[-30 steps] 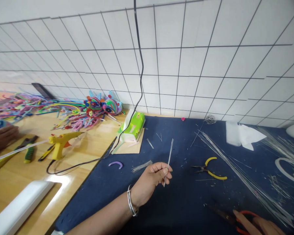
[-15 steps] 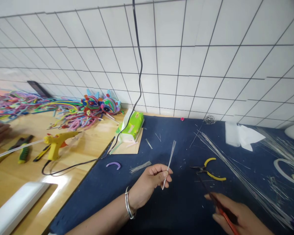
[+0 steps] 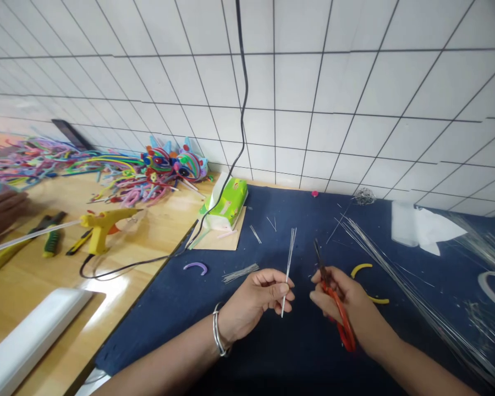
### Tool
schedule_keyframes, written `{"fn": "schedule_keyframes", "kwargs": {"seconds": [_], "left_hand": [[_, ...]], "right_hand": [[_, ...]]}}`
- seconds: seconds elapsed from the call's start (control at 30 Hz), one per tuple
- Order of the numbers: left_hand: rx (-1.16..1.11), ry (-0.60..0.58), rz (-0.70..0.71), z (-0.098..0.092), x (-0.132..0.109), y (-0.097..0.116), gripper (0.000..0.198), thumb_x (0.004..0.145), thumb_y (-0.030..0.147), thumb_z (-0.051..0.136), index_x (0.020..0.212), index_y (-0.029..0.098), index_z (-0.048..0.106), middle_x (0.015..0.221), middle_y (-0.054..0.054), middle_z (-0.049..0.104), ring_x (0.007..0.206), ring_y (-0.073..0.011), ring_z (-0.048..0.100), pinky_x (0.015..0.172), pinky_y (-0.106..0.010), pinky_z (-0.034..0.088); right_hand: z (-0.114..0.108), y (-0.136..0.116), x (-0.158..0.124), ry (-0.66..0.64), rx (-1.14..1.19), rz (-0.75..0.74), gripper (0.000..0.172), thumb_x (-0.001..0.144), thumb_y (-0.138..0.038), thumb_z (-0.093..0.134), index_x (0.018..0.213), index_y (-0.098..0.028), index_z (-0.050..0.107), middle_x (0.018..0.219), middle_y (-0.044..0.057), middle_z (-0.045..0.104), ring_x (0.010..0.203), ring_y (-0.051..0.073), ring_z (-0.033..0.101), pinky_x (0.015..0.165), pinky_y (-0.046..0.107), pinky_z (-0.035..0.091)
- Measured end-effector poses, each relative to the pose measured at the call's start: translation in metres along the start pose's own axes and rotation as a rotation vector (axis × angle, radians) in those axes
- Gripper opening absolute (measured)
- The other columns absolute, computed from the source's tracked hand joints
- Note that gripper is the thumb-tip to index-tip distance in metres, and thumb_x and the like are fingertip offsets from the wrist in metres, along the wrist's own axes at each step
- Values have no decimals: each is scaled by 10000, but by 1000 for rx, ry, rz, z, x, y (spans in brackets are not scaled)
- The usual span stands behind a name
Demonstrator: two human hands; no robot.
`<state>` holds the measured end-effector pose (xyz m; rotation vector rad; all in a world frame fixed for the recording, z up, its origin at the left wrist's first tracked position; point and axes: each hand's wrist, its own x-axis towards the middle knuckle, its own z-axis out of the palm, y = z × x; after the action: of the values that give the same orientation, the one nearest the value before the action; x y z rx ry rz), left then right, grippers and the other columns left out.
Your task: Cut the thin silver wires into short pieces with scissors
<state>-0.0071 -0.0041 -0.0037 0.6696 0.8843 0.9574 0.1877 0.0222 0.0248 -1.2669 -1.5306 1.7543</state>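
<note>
Wire bundle [image 3: 289,258] is standing near-upright over the navy mat [image 3: 177,313], which I'm seeing take up the right of the bench, w/ the wood tabletop [image 3: 33,275] lying to its left. Long loose wires [image 3: 396,280] are running diagonally across the mat, right of both hands. A heap of pipe cleaners [image 3: 119,181] is sprawling along the wall on the wood side. The left hand [image 3: 256,297] is pinching the bundle low down btw thumb & fingertips, the top ends fanning out a bit. The right hand [image 3: 346,300] is gripping red-handled cutters [image 3: 345,330], nose pointing up & away, just beside the bundle but not touching it. I can't tell if the blades are parted. Another person's hand [image 3: 2,212] is showing at the far left edge. A yellow glue gun [image 3: 101,228] is resting on the wood. Yellow-handled pliers [image 3: 377,300] are lying partly behind the right hand. 1 small pile of short wires [image 3: 240,272] & 1 purple curved piece [image 3: 196,267] are lying on the mat, left of the left hand.
</note>
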Motion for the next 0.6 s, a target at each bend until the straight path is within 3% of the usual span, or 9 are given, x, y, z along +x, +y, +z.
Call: {"fn": "schedule_keyframes", "kwargs": {"seconds": [0.1, 0.27, 0.6], "left_hand": [[14, -14, -22, 1, -1, -2, 166, 742, 235, 617, 836, 102, 584, 703, -49, 624, 556, -101, 585, 519, -198, 406], [39, -32, -34, 0, 0, -4, 170, 736, 239, 624, 818, 98, 574, 688, -48, 625, 536, -98, 583, 516, -198, 402], [111, -71, -62, -2, 2, -10, 163, 732, 241, 625, 790, 98, 571, 668, -35, 614, 524, -92, 578, 487, -181, 373]], "right_hand": [[7, 1, 15, 51, 152, -64, 279, 732, -227, 601, 963, -217, 444, 739, -30, 478, 596, 84, 459, 573, 224, 399], [17, 2, 26, 20, 336, -135, 314, 725, -218, 617, 982, -204, 436, 813, -1, 522, 642, 102, 498, 607, 253, 425], [22, 13, 28, -8, 417, -136, 280, 745, -224, 598, 978, -206, 442, 810, -12, 485, 628, 102, 513, 626, 281, 442]]}}
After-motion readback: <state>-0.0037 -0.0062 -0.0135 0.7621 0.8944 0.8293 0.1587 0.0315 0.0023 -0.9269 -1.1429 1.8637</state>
